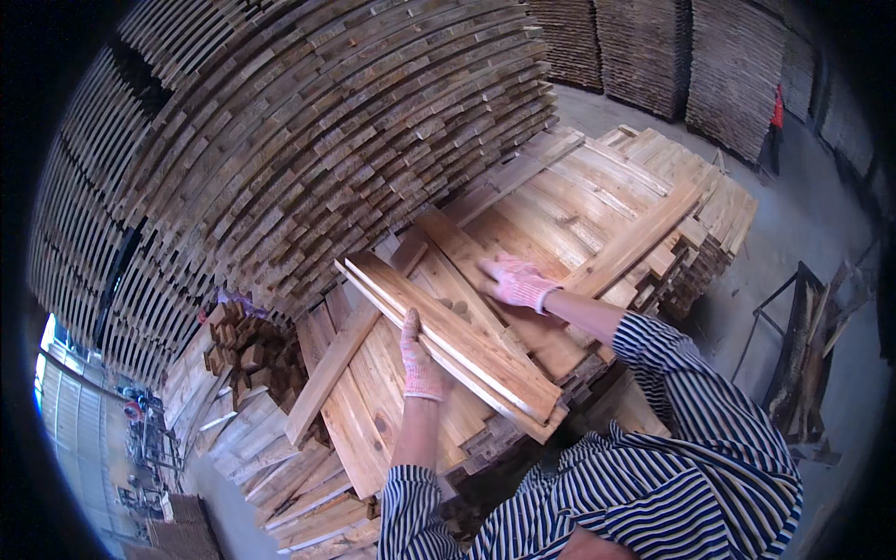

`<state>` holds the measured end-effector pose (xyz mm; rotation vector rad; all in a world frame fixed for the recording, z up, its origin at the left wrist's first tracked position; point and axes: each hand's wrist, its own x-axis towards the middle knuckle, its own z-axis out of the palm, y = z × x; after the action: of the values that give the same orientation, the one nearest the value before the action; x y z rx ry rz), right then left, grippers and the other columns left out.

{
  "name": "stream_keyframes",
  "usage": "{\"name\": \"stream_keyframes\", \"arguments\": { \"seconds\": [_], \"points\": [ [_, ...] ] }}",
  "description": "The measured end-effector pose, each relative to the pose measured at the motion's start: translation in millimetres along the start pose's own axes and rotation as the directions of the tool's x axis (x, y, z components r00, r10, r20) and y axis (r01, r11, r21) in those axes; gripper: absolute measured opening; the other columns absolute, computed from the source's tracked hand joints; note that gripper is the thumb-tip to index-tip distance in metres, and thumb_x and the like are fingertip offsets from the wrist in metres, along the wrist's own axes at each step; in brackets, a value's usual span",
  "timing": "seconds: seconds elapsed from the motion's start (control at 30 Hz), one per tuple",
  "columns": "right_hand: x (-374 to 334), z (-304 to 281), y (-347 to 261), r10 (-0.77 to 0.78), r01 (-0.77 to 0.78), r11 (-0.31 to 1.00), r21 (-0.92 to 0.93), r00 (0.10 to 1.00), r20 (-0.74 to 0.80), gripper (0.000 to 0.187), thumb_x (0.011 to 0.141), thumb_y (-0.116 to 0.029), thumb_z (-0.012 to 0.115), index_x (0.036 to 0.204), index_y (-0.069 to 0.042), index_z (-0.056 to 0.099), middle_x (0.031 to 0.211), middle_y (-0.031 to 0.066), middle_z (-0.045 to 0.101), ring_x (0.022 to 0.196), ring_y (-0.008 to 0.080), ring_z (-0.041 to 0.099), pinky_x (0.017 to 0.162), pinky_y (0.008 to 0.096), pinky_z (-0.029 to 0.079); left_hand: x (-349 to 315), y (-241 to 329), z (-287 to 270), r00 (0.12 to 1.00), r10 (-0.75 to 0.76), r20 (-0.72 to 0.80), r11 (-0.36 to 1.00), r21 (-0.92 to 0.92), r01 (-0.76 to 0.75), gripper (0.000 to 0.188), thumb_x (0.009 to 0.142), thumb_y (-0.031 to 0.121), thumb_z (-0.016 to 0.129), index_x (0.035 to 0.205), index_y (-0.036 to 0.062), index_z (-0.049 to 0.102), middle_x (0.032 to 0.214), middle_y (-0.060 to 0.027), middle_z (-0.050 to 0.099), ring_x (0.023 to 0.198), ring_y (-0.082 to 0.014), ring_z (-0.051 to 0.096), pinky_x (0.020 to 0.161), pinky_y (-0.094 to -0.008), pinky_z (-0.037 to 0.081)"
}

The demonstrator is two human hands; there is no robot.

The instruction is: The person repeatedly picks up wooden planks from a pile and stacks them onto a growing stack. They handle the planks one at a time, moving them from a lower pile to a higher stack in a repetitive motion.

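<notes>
My left hand (425, 369), in a pink-and-white knit glove, grips a few wooden boards (453, 336) stacked together and tilted over the pile. Its thumb presses along their near-left edge, and the fingers beneath are hidden. My right hand (519, 283), gloved alike, lies farther to the right with its fingers stretched over a darker reddish plank (537, 338) on the pile. Nothing shows gripped in it. Under both hands spreads a low pile of planks (569, 210), with several loose boards lying across it.
A tall stack of layered boards (345, 131) rises at the far left. Short wood blocks (252, 355) heap beside the pile on the left, above scattered planks (308, 495). More lumber stacks (639, 56) stand at the back. A dark metal frame (793, 345) with scraps is at right.
</notes>
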<state>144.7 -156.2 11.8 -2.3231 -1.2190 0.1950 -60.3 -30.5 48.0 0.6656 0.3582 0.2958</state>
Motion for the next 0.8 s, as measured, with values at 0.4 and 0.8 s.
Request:
{"name": "stream_keyframes", "arguments": {
  "seconds": [0.4, 0.8],
  "points": [
    [-40.5, -70.7, -75.2, -0.044, 0.012, 0.971, 0.24, 0.991, 0.129, 0.094, 0.084, -0.064, 0.065, 0.158, -0.015, 0.035, 0.144, 0.0249, 0.052, 0.132, 0.0374, 0.053, 0.107, 0.0417, 0.045, 38.5, -5.2, -7.2, 0.958, 0.2, -0.206, 0.978, 0.101, -0.182, 0.085, 0.094, 0.071, 0.052, 0.15, 0.0081, 0.039, 0.141, -0.0196, 0.053, 0.126, -0.0347, 0.056, 0.104, -0.054, 0.05],
    [19.8, -43.0, 12.5, 0.029, -0.013, 0.972, -0.236, 0.998, 0.064, 0.082, 0.094, -0.07, 0.045, 0.152, -0.012, 0.043, 0.139, 0.0279, 0.05, 0.122, 0.0463, 0.055, 0.098, 0.057, 0.049, 59.9, -24.8, -2.5, 0.99, 0.124, -0.071, 0.981, 0.156, -0.112, 0.096, 0.089, 0.079, 0.05, 0.144, 0.0002, 0.048, 0.131, -0.0198, 0.063, 0.118, -0.0353, 0.06, 0.104, -0.0505, 0.049]
  ]
}}
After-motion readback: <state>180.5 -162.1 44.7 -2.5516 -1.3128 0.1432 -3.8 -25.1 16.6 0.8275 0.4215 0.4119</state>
